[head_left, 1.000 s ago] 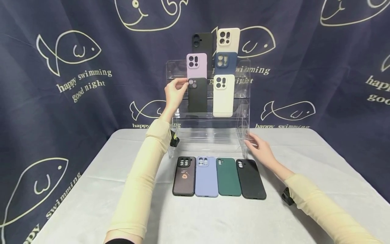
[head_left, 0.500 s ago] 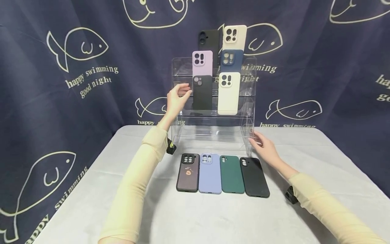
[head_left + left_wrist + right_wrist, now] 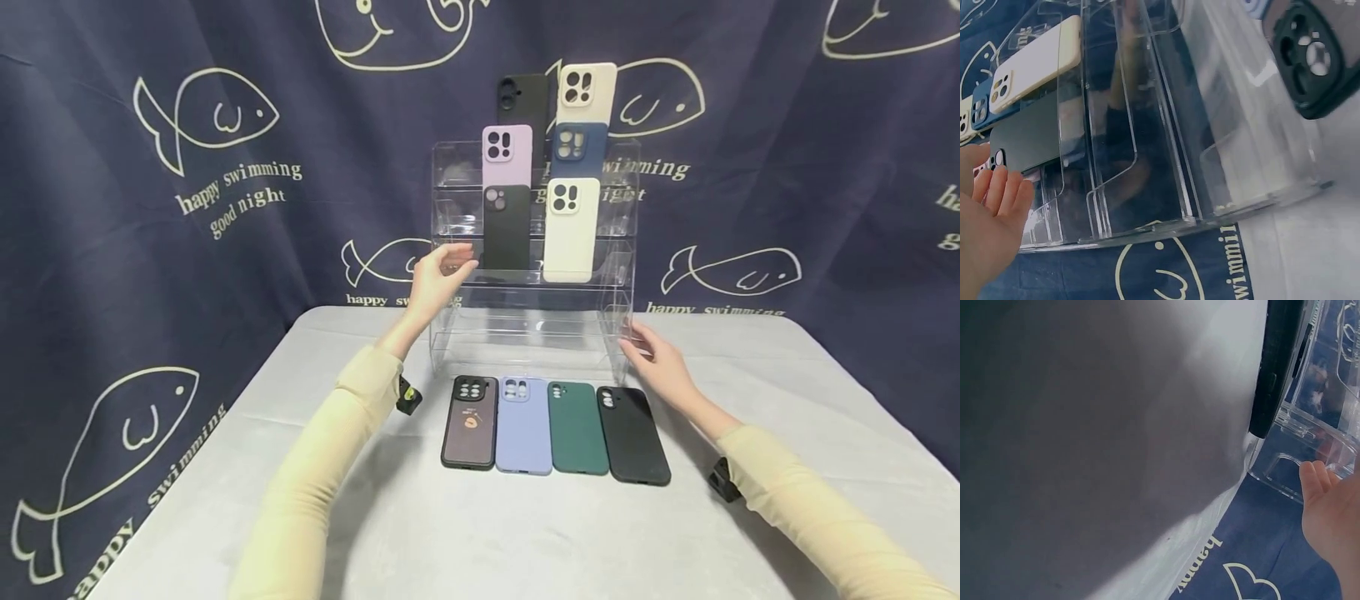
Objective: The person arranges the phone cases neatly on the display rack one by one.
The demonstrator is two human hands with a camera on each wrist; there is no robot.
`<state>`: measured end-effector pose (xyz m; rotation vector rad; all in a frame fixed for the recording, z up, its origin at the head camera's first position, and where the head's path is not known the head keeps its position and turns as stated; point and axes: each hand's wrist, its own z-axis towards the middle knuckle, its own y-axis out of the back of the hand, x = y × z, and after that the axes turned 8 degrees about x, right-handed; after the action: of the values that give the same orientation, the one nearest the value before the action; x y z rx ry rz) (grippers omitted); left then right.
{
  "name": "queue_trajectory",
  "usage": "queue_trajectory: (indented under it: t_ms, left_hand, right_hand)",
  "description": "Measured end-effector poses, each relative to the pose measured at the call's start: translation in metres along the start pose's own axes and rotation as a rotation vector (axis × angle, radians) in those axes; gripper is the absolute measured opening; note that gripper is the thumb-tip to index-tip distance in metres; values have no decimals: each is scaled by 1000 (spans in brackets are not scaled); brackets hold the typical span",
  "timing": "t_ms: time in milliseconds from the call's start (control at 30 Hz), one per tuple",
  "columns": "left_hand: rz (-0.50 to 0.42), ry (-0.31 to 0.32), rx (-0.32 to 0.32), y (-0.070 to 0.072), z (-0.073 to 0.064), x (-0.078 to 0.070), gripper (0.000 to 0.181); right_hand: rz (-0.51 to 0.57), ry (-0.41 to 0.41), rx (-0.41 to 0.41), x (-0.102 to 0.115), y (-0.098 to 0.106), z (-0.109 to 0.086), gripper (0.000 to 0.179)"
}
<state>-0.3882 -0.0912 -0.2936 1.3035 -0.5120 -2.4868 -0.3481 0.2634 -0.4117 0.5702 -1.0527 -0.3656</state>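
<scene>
Altogether six phone cases (image 3: 572,242) in clear rack (image 3: 532,337); left hand (image 3: 435,282) beside.

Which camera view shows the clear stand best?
The head view: the clear stand appears from top to base, partly behind phone cases. The left wrist view shows it close but cut off; the right wrist view shows a smaller part.

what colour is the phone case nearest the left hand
The phone case nearest the left hand is black, clearest in the head view.

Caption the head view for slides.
Six phone cases in a clear rack, four on the table; left hand by a black case, right hand at the rack.
</scene>
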Motion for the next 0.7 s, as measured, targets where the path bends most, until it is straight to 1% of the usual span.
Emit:
queue_trajectory:
  t_ms: [33, 167, 233, 267, 367, 533, 700]
  left_hand:
    - [-5, 2, 8, 1, -4, -4, 32]
    - [-22, 14, 35, 3, -15, -2, 31]
    - [-23, 25, 48, 3, -22, 1, 32]
    - [-16, 27, 51, 2, -23, 7, 32]
    - [-4, 37, 63, 2, -33, 13, 32]
    - [-16, 30, 72, 1, -49, 16, 31]
    - [-48, -5, 101, -1, -65, 19, 29]
  right_hand:
    - [0, 2, 0, 0, 0, 0, 51]
    - [0, 4, 2, 1, 0, 0, 51]
    - [2, -2, 6, 0, 0, 1, 52]
    - [0, -4, 8, 0, 0, 1, 52]
    - [1, -8, 10, 0, 0, 0, 52]
    - [-8, -10, 7, -1, 0, 1, 51]
    - [-17, -4, 2, -1, 0, 1, 51]
